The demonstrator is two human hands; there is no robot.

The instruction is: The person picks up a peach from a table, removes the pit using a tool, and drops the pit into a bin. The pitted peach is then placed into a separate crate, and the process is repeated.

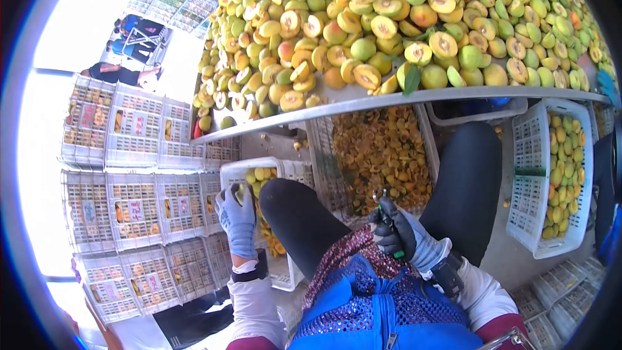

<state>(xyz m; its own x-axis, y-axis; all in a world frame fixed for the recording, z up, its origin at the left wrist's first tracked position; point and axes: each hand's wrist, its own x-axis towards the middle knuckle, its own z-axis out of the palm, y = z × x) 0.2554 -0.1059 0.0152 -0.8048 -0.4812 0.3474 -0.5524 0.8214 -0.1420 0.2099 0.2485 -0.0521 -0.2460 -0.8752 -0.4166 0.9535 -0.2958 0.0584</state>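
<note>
Over the left edge of a white crate (249,166) is my left hand (238,217), in a grey-blue glove, its fingers curled round a greenish fruit (241,194). Yellow-green fruits (260,175) lie in that crate beside my knee. My right hand (394,230), in a glove with dark fingers, is closed on a small tool (381,198) with a green handle and a curved metal tip. It is above my lap, near a crate of fruit scraps (382,155). Halved and whole fruits (363,45) cover the metal table (337,102) in front of me.
Stacked crates (139,207) of fruit stand at the left. Another white crate (541,220) of yellow fruit is at the right. People (133,35) are in the far left background. A blue-gloved hand (607,84) shows at the table's right end.
</note>
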